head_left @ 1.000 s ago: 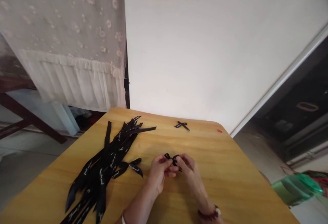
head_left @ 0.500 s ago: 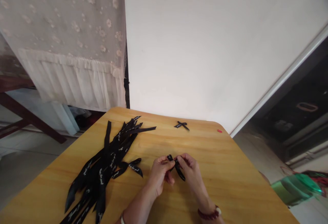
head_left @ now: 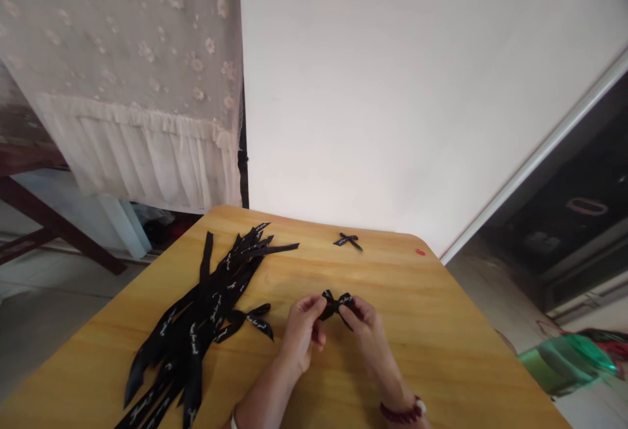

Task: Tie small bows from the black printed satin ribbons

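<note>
A black ribbon bow point(head_left: 336, 305) with white lettering is held above the wooden table between my two hands. My left hand point(head_left: 305, 327) pinches its left loop between thumb and fingers. On the other side, my right hand point(head_left: 364, 324) grips the right loop, fingertips pressed together. A pile of long black printed ribbons point(head_left: 210, 305) lies on the left of the table. Beside the pile, left of my left hand, rests a looped black ribbon bow point(head_left: 258, 320). Farther back lies a small black bow point(head_left: 348, 240).
The wooden table point(head_left: 432, 324) has its back edge against a white wall. A small red piece point(head_left: 420, 252) lies near the back right corner. A green translucent object point(head_left: 564, 360) is beyond the right edge. A lace curtain point(head_left: 147, 89) hangs at the left.
The black ribbon between my hands has opened out into two visible loops facing the camera. My hands have moved slightly apart, each now at one loop.
</note>
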Action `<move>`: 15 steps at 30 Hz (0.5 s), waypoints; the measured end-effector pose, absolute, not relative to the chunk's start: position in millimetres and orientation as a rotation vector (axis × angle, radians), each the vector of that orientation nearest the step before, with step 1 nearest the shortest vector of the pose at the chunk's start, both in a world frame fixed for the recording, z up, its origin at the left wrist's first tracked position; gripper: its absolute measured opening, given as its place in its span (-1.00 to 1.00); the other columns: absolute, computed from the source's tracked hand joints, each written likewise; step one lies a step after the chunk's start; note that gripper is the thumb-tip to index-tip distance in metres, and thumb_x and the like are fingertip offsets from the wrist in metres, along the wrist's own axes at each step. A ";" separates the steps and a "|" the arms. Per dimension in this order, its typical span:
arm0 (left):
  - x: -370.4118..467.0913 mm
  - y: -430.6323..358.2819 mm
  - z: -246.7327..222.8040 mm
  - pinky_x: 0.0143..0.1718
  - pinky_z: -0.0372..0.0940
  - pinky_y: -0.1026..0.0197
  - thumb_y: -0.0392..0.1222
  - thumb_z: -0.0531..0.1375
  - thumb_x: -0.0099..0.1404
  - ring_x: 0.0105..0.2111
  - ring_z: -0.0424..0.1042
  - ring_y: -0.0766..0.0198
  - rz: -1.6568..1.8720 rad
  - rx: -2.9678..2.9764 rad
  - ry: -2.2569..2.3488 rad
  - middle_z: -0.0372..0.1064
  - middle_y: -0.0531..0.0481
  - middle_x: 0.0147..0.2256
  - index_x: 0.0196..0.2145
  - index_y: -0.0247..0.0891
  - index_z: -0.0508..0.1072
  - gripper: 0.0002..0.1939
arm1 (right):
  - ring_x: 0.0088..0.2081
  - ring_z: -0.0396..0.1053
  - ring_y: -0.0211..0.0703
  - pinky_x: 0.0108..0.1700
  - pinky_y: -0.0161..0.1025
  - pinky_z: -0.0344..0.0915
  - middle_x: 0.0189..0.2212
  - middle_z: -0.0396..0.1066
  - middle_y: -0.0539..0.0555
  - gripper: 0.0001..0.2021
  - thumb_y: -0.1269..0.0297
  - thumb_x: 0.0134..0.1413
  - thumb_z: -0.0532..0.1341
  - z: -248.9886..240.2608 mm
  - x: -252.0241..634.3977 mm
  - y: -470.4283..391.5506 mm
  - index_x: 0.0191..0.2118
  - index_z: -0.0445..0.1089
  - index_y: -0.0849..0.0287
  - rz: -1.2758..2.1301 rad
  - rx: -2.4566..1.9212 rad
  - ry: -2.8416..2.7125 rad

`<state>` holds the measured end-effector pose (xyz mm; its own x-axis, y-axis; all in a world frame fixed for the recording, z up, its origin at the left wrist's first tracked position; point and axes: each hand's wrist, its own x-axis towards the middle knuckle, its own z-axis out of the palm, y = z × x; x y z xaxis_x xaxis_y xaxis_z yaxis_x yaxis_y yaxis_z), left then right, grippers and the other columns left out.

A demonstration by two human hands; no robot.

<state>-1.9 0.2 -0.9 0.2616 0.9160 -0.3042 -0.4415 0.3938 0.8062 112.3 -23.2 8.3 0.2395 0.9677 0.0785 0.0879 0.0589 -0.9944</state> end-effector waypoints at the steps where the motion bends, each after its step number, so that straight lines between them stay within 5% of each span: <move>1: -2.5 0.6 -0.6 -0.92 -0.11 0.45 -0.04 0.20 -0.08 -0.88 0.05 0.55 1.032 0.652 0.852 0.28 0.13 -0.63 -0.49 -0.32 0.30 -0.71 | -0.55 0.15 -0.30 -0.51 -0.38 0.08 -0.64 0.26 -0.04 -0.84 0.24 -0.20 0.19 7.7 113.2 -23.0 -0.55 0.34 0.25 0.922 -1.323 -1.114; 9: 0.2 0.0 -1.4 -0.79 0.14 0.40 -0.23 0.28 -0.20 -0.74 0.26 0.42 0.979 0.643 0.773 0.25 0.10 -0.67 -0.57 -0.36 0.32 -0.77 | -0.54 0.18 -0.27 -0.49 -0.37 0.12 -0.64 0.28 -0.03 -0.82 0.22 -0.20 0.20 3.8 112.2 -21.5 -0.57 0.32 0.25 0.941 -1.311 -1.185; 15: -1.1 1.6 -2.6 -0.74 0.19 0.38 -0.22 0.28 -0.18 -0.70 0.25 0.43 1.015 0.593 0.779 0.24 0.10 -0.69 -0.58 -0.37 0.34 -0.79 | -0.50 0.27 -0.20 -0.44 -0.33 0.19 -0.61 0.34 0.03 -0.66 0.03 -0.12 0.11 5.6 112.5 -24.1 -0.57 0.34 0.24 0.946 -1.363 -1.083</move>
